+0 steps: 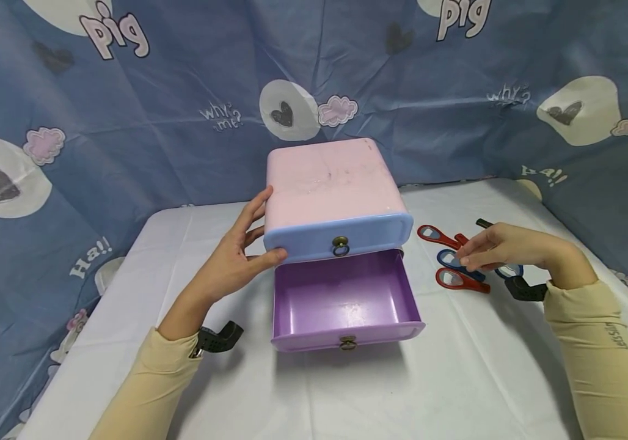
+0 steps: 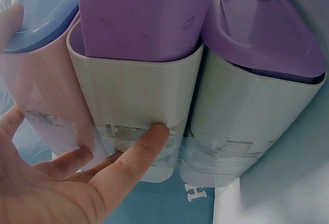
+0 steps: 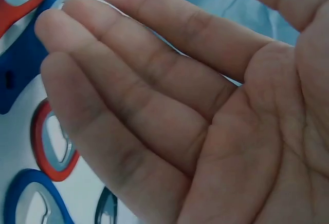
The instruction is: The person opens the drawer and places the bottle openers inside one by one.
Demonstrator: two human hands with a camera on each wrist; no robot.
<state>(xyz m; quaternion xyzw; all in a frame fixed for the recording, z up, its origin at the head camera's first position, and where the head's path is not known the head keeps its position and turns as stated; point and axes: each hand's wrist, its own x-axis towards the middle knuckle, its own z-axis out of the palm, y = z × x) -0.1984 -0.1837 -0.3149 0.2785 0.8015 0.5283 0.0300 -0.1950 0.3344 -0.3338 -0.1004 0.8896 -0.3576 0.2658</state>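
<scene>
Purple drawer (image 1: 341, 302), pulled open, just right of the left hand (image 1: 237, 256), whose straight fingers brace the pink drawer box (image 1: 330, 183); right hand (image 1: 498, 247), fingers loosely extended and holding nothing, hovers over bottle openers (image 1: 459, 278) directly beneath its fingertips, well apart from the drawer

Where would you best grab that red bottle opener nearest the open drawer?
Probably from above, by its sides. The red opener lies flat on the table, so fingers must pinch its edges across the narrow width. The right hand already hovers over it, open; blue openers crowd its far side, so come from the near side.
</scene>
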